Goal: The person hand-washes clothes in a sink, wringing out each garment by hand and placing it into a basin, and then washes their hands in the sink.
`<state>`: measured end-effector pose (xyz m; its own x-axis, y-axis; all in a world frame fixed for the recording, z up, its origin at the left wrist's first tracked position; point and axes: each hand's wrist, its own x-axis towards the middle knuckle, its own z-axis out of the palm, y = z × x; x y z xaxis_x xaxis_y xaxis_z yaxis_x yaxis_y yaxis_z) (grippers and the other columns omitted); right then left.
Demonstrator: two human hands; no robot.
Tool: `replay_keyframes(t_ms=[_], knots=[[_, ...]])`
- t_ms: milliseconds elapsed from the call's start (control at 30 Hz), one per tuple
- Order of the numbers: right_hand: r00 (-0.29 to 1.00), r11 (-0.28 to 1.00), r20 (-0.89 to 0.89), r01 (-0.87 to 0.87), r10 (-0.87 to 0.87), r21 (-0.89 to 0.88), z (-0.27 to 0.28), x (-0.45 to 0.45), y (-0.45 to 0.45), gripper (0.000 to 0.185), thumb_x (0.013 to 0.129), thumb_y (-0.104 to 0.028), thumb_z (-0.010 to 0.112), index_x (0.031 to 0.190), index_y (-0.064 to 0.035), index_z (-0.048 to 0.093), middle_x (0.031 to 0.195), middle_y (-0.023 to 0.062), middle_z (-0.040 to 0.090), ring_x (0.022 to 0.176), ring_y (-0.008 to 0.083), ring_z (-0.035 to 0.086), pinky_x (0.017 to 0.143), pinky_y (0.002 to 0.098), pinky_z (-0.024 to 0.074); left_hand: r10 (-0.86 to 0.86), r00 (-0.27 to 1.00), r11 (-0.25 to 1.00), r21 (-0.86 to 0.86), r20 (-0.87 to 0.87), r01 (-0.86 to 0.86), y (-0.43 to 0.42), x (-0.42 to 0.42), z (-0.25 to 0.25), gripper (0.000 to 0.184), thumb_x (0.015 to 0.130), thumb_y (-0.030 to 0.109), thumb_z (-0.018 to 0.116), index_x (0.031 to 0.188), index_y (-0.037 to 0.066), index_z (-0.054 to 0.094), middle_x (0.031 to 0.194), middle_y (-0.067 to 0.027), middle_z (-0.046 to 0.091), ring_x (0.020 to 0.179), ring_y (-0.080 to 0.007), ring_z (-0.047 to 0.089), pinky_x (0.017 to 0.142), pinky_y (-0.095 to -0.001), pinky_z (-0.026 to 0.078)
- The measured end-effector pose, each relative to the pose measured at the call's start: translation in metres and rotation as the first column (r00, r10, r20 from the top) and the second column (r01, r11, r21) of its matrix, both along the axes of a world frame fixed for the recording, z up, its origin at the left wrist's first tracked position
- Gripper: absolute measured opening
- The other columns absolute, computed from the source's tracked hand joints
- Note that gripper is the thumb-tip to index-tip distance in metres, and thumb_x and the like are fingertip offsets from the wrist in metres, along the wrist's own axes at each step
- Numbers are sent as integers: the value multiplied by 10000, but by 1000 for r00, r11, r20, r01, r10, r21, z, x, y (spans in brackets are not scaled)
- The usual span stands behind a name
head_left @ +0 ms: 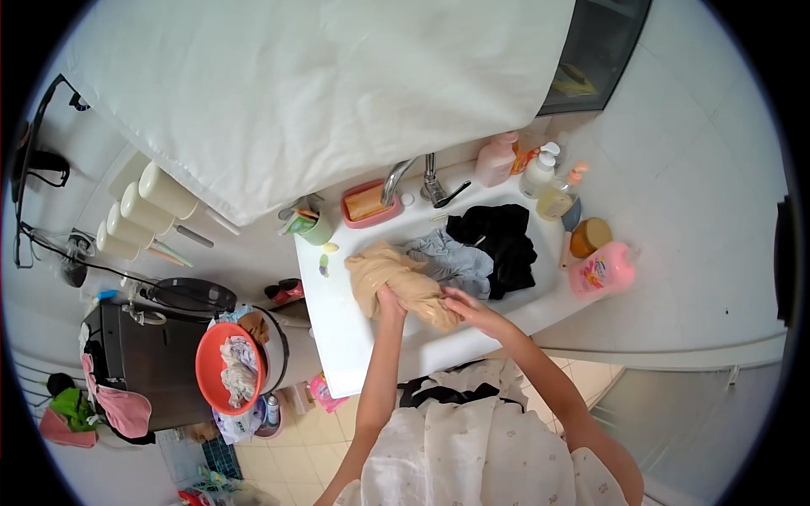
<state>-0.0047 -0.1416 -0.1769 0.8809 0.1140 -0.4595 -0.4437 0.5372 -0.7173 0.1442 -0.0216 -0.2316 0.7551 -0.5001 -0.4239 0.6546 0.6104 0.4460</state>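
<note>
A wet tan cloth [392,282], bunched and twisted, hangs over the left side of the white sink [337,308]. My left hand [391,304] is wrapped round its underside near the middle. At the cloth's right end is my right hand [472,310], its fingers spread and touching the fabric from the side. Behind the tan cloth, a light blue-grey garment [456,260] lies in the basin, with a black garment [504,253] to its right. The metal faucet [395,180] curves over the back rim.
An orange soap bar [365,203] sits in a pink dish on the rim beside a green cup [316,229]. Pump bottles [557,198] and a pink bottle [602,270] line the right side. A red basin [207,371] holding clothes stands at the left.
</note>
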Motion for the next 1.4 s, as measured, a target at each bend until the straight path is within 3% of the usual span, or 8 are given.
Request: replay_keyframes(t_ms=[100, 200, 267, 467, 733, 1000, 1233, 1400], knots=[[936, 479, 338, 251, 103, -841, 0, -18, 9, 1117, 520, -344, 763, 1301, -30, 29, 1297, 204, 177, 1146, 328, 281, 902, 407, 284, 122, 992, 989, 83, 27, -124, -13, 1, -13, 443, 844, 429, 318, 1041, 60, 464, 1005, -104, 527, 901, -244, 524, 792, -384, 441], [963, -117, 242, 256, 121, -960, 11, -22, 35, 1121, 487, -295, 776, 1289, -3, 50, 1302, 224, 146, 1128, 372, 281, 928, 430, 250, 182, 983, 980, 83, 10, -182, -30, -12, -7, 417, 852, 389, 331, 1061, 47, 446, 1028, -111, 513, 927, -242, 515, 804, -372, 434], [959, -156, 279, 283, 44, -946, -12, -11, 34, 1089, 479, -265, 770, 1274, 15, 80, 1294, 235, 145, 1122, 405, 265, 922, 425, 256, 176, 984, 983, 65, -41, -173, -38, -24, 7, 406, 855, 366, 343, 1074, 36, 432, 1045, -116, 499, 944, -242, 506, 809, -362, 430], [889, -126, 405, 386, -214, -914, -24, 19, 30, 966, 515, -205, 747, 1255, -17, 156, 1178, 243, 342, 1029, 366, 405, 858, 389, 346, 278, 960, 925, 266, 10, -271, -34, -56, 76, 372, 868, 329, 344, 1068, 35, 456, 1045, -94, 512, 952, -223, 505, 828, -353, 416], [952, 744, 305, 181, 32, -643, -19, 32, 38, 487, 644, -161, 664, 1062, 8, 479, 1016, 92, 547, 899, 179, 532, 771, 296, 419, -256, 762, 908, 418, 595, -21, 15, -15, 44, 360, 868, 297, 389, 1094, 22, 444, 1031, -72, 517, 947, -154, 483, 815, -274, 404], [882, 851, 174, -343, 437, -398, 7, 37, 48, 424, 623, -66, 664, 1006, -19, 488, 904, 51, 524, 807, 111, 493, 650, 255, 432, -434, 844, 879, -54, 316, 473, 48, 3, 80, 496, 826, 446, 339, 991, -10, 442, 826, -140, 523, 808, -270, 522, 797, -391, 431], [829, 814, 48, -557, 557, 164, 8, 47, 40, 389, 594, 19, 621, 943, -61, 469, 798, 3, 496, 654, 79, 474, 538, 217, 384, -219, 969, 836, -491, 111, 245, 41, -9, 55, 518, 808, 463, 328, 951, -17, 460, 764, -143, 512, 774, -269, 516, 811, -414, 407], [896, 909, 151, -408, 417, -84, -6, 47, 36, 549, 624, -77, 668, 1085, -26, 375, 884, 65, 491, 720, 133, 495, 600, 249, 412, -164, 975, 910, -358, 152, 209, 31, 4, 43, 487, 787, 476, 366, 889, 9, 459, 748, -91, 498, 727, -210, 498, 685, -331, 431]])
